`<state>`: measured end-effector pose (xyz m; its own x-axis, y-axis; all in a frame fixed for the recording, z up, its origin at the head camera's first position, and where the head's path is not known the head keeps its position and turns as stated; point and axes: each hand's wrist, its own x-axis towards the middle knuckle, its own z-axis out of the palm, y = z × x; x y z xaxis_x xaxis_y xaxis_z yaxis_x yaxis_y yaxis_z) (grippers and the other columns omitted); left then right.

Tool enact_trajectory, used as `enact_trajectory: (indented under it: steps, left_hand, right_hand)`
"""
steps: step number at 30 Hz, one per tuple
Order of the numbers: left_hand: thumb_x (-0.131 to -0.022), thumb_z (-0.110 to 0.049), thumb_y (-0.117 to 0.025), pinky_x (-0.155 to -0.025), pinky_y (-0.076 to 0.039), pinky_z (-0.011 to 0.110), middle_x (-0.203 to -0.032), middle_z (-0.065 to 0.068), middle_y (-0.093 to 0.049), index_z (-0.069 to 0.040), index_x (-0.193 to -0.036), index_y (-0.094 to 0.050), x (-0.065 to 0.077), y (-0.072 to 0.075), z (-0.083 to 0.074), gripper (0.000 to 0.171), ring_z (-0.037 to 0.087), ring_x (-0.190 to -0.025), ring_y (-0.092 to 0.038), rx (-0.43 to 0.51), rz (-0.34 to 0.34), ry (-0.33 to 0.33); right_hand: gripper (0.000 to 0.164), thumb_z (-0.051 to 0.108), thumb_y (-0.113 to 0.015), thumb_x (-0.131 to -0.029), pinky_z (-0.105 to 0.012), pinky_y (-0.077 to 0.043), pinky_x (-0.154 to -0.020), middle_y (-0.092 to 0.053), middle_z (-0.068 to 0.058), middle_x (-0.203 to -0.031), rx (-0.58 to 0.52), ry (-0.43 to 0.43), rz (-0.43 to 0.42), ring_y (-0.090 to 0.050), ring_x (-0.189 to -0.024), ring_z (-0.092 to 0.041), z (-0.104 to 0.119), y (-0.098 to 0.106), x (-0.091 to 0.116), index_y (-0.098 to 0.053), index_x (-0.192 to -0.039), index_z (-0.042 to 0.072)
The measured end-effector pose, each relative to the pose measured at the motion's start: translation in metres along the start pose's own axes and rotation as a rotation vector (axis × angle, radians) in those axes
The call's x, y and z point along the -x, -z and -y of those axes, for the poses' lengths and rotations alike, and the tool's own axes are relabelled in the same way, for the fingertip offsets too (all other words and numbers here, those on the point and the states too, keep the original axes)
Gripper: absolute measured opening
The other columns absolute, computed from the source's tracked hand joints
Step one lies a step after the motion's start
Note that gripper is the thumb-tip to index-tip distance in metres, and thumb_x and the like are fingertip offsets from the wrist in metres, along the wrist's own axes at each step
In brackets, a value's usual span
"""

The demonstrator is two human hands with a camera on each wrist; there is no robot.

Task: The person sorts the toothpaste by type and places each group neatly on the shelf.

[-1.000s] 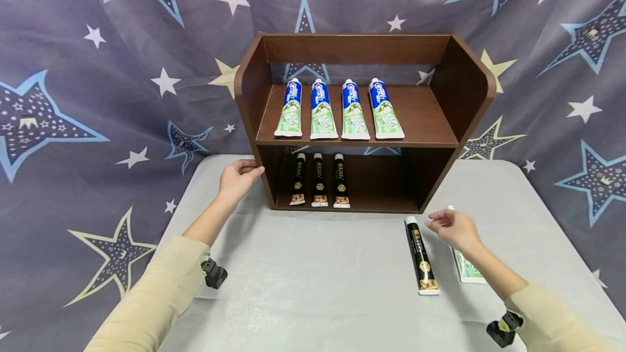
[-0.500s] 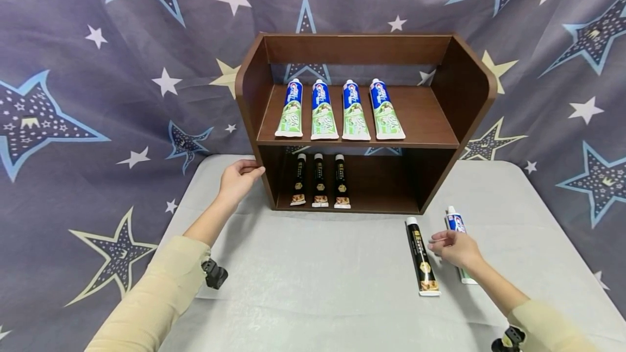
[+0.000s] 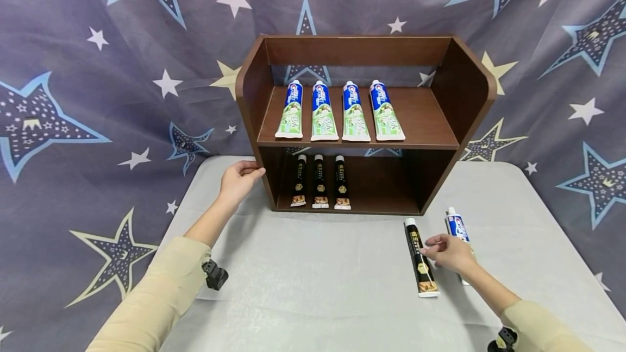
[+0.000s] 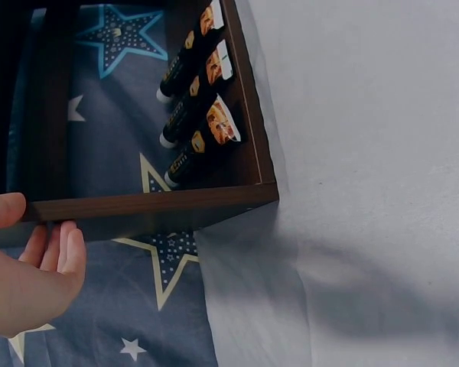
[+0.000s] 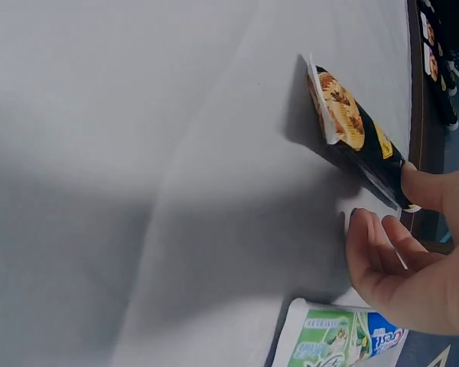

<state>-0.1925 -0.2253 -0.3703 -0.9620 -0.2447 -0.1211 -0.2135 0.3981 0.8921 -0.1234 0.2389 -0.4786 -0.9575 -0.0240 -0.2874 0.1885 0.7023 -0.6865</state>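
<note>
My left hand grips the left side panel of a dark brown two-tier shelf; in the left wrist view the thumb and fingers lie on opposite faces of the panel. Over the table, my right hand is beside a black toothpaste tube with a white cap. Its thumb reaches the tube's edge in the right wrist view, while the fingers are apart from it; whether the thumb touches cannot be told. Partly hidden behind that hand lies a blue and green Crest toothpaste tube.
Several blue and green toothpaste tubes lie in a row on the upper shelf. Three black tubes lie on the left of the lower tier. A white cloth covers the table, and a star-patterned curtain hangs behind.
My right hand has moved down and slightly left, closer to the black tube on the table, uncovering the Crest tube's cap end. The left hand stays on the shelf.
</note>
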Motion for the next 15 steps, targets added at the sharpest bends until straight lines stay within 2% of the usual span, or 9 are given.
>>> enact_trajectory:
  steps: [9, 15]
  left_hand:
    - [-0.093, -0.023, -0.06, -0.072, -0.044, 0.01, -0.114, 0.013, -0.064, 0.0, -0.125, -0.058, 0.0, 0.0, 0.0, 0.04, 0.004, -0.088, -0.057, -0.008, -0.006, -0.004]
    - [-0.093, -0.023, -0.06, -0.073, -0.044, 0.012, -0.116, 0.015, -0.064, 0.001, -0.124, -0.058, 0.001, 0.0, -0.001, 0.039, 0.008, -0.091, -0.058, -0.013, -0.003, -0.005]
  right_hand:
    - [0.04, 0.016, -0.072, -0.083, -0.029, -0.057, -0.059, -0.068, -0.014, -0.085, -0.07, -0.039, 0.012, -0.064, -0.06, -0.011, 0.011, -0.012, -0.002, -0.059, -0.109, -0.012]
    - [0.04, 0.02, -0.076, -0.077, -0.026, -0.048, -0.059, -0.064, -0.012, -0.081, 0.122, 0.004, -0.027, -0.058, -0.069, -0.015, 0.018, -0.018, -0.001, -0.061, -0.101, -0.009]
